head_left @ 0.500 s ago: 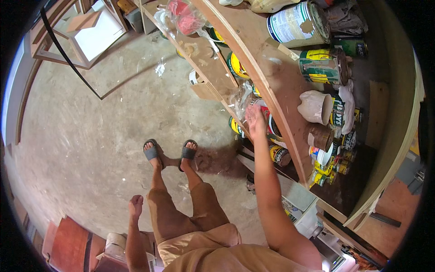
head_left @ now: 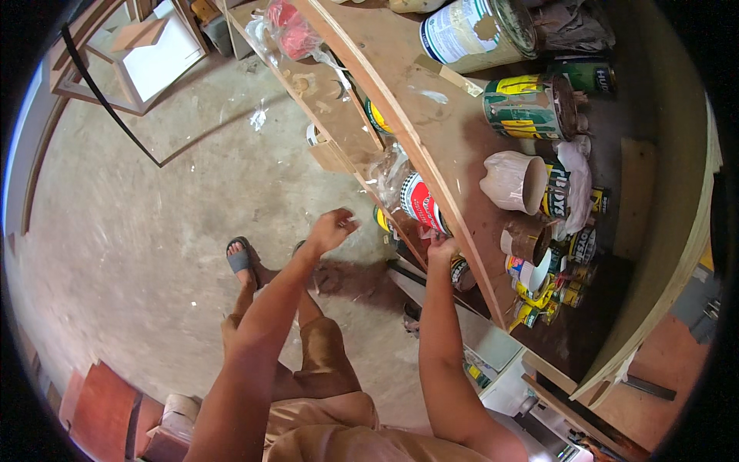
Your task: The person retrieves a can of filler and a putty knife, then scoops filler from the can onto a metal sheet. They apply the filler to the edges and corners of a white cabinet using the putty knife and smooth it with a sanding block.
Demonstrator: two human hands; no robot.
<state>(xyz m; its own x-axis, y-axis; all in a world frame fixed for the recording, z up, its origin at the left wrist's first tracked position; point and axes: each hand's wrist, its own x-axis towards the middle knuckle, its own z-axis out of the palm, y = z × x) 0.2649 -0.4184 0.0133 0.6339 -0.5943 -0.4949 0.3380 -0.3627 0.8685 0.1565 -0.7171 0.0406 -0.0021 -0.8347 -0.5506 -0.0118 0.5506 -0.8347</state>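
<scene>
Up comes my left hand (head_left: 333, 229), loosely curled, empty; my right hand (head_left: 441, 248), grip unclear, is now at the round red-and-white can (head_left: 420, 202), beside crinkled clear plastic (head_left: 390, 174), below the upper wooden shelf's (head_left: 443, 127) front edge.

Left hand (head_left: 334, 229) has swung forward, right hand (head_left: 442, 248) drawn back beside a red can (head_left: 421, 203).

Upper shelf (head_left: 439, 138): one big white can (head_left: 462, 42), one cut bottle (head_left: 508, 183), one brown tub (head_left: 528, 240). Near the lower shelf (head_left: 312, 108) edge: one red can (head_left: 422, 202). Floor (head_left: 138, 254): two sandals (head_left: 239, 262).
</scene>
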